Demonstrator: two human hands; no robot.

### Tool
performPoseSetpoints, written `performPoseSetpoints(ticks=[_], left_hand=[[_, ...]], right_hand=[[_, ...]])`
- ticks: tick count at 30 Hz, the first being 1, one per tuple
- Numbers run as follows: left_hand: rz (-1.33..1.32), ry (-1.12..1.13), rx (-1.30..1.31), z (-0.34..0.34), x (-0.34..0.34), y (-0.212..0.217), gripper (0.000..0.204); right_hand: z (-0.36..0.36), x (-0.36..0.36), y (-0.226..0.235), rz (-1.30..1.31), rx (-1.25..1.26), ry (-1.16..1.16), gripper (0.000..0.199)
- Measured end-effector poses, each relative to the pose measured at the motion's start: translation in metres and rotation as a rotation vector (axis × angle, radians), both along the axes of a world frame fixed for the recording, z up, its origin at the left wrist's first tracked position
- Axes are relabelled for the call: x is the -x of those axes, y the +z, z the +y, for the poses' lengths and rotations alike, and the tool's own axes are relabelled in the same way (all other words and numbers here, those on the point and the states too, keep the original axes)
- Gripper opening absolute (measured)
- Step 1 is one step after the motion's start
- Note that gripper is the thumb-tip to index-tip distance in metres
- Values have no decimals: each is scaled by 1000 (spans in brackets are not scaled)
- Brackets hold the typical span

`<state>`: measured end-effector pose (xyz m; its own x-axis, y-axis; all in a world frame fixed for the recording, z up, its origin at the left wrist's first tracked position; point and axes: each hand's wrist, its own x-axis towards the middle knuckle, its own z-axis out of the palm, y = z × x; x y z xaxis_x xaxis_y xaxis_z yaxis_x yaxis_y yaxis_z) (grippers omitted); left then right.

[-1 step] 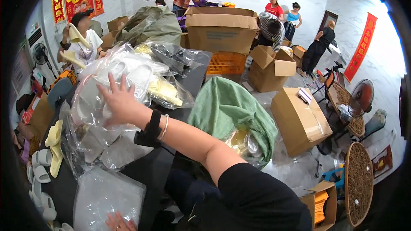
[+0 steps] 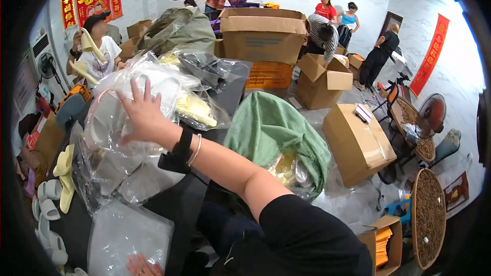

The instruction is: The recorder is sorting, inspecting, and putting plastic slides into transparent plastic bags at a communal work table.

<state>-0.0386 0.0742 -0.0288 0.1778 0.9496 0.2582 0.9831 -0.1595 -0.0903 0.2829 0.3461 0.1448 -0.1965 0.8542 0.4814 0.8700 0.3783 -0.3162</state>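
My right hand (image 2: pixel 146 117) reaches out with spread fingers over a heap of clear plastic bags (image 2: pixel 115 161) holding white and grey slippers; whether it touches the plastic I cannot tell. It holds nothing. A black band and a pale bangle circle that wrist. At the lower edge my left hand (image 2: pixel 143 265) rests flat on a stack of clear plastic bags (image 2: pixel 130 227), its fingers apart and only partly in view. Pale yellow slippers (image 2: pixel 197 112) in a bag lie right of the heap. Loose yellow slippers (image 2: pixel 65 179) and grey slippers (image 2: pixel 49 207) line the table's left side.
A green sack (image 2: pixel 273 133) with bagged goods stands right of the black table (image 2: pixel 186 199). Cardboard boxes (image 2: pixel 358 145) and an orange crate (image 2: pixel 271 75) stand beyond. Across the table a person (image 2: pixel 105 53) holds yellow slippers; several others work at the back.
My right hand has moved slightly up and away over the heap, fingers still spread. My left hand stays in place. The person across the table has shifted the yellow slippers a little.
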Motion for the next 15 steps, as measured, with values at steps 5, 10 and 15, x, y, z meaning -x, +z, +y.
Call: performPoseSetpoints(ticks=[5,10,15], left_hand=[[22,19,22,-1,1,-2,52],[31,95,67,-2,-2,-1,54],[64,81,11,-3,5,-10,54]], right_hand=[[38,-34,22,171,-145,-214,129],[46,-41,0,47,222,-86,127],[36,-29,-17,44,157,-66,119]])
